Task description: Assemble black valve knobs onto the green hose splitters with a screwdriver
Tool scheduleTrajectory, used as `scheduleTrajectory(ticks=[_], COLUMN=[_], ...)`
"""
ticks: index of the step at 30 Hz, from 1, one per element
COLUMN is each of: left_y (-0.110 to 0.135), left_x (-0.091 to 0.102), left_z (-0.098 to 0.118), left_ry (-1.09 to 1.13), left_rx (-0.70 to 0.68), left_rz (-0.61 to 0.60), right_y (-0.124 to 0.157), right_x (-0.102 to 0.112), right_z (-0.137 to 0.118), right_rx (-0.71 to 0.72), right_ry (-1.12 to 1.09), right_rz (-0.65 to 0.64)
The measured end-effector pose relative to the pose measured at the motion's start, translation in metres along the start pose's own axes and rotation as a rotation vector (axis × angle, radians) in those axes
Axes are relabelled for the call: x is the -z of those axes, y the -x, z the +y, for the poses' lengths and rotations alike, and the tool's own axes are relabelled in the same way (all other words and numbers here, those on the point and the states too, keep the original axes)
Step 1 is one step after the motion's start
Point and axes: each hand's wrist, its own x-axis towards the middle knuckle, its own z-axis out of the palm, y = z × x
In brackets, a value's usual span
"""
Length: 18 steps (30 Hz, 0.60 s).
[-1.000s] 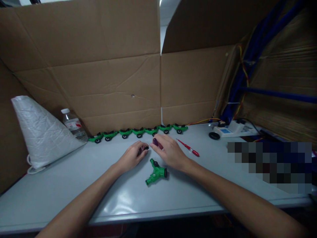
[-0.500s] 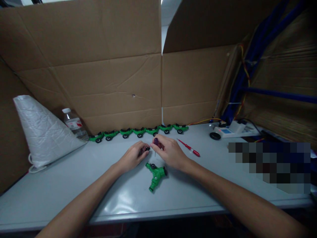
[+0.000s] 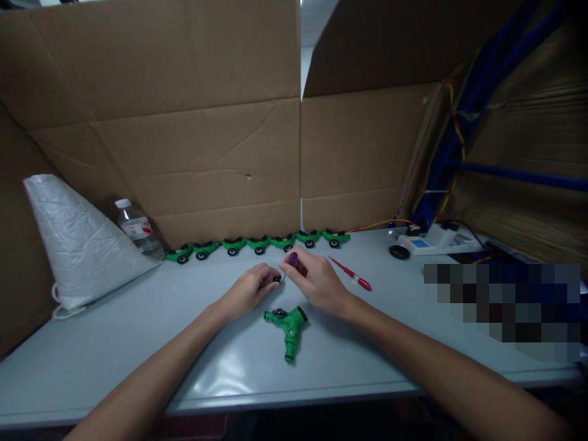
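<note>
A small black part (image 3: 276, 278) is pinched in the fingers of my left hand (image 3: 250, 286); its exact kind is too small to tell. My right hand (image 3: 316, 278) is closed round the purple handle of a screwdriver (image 3: 293, 260), whose thin shaft slants down and left to the black part. Whether the tip touches it, I cannot tell. Just below both hands, a green Y-shaped hose connector (image 3: 290, 327) lies on the table, with one black lever on its left branch and black rings at its ends.
Several similar green connectors (image 3: 260, 245) stand in a row along the cardboard wall (image 3: 206, 153). A red screwdriver (image 3: 351, 274) lies right of my right hand. A water bottle (image 3: 138, 229) and silvery bag (image 3: 87, 251) stand at left, a power strip (image 3: 432, 244) at back right.
The green connector near my hands has turned and shifted slightly on the table. The screwdriver has tilted from upright, its shaft now reaching toward the black part.
</note>
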Motion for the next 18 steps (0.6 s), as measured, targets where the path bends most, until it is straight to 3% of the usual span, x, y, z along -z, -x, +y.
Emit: scheduleTrajectory(ticks=[13,18], left_y=[0.0,0.0], left_x=[-0.004,-0.009], left_z=[0.004,0.0], left_ry=[-0.016,-0.013], left_rx=[-0.096,-0.107], left_rz=[-0.033,-0.036], right_y=[0.003,0.002], right_x=[-0.004,-0.006], right_z=[0.01,0.011], right_rx=[0.158,0.11], right_ry=[0.147,0.186], right_rz=[0.059,-0.078])
